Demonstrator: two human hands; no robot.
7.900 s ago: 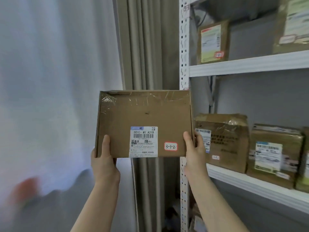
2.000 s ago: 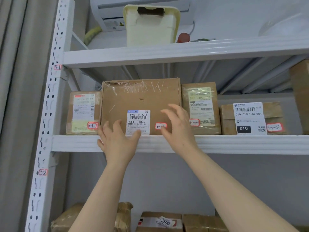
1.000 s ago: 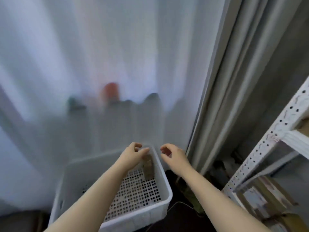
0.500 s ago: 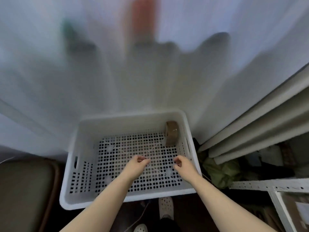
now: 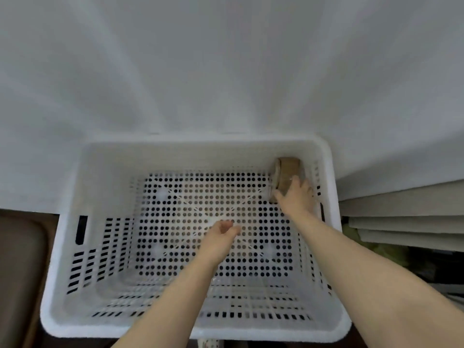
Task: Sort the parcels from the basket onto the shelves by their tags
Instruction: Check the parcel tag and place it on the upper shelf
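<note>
Both hands reach down into a big white plastic basket [image 5: 175, 151] that has lots of round holes in its floor and slots in its walls. The person's right hand [image 5: 296, 198] is at the far right corner of the basket. Its thumb is on the left side of a small brown cardboard parcel [image 5: 288, 169] and its fingers lie curled over the near end, so it is holding the parcel. The parcel stands on its edge, right up against the right wall and close to the back wall. Its tag cannot be seen from this side. The left hand [image 5: 221, 234] hangs over the middle of the basket floor, well apart from the parcel. Its fingers are loosely bent and there is nothing in it. The two hands are apart, with bare holey floor showing between them. Behind the basket hangs a soft white curtain [image 5: 226, 71]. To the right of the basket lie thick grey curtain folds [image 5: 401, 204]. To the left, just beside the basket, is a dark brown smooth thing [image 5: 20, 272], too blurry to tell what it is.
</note>
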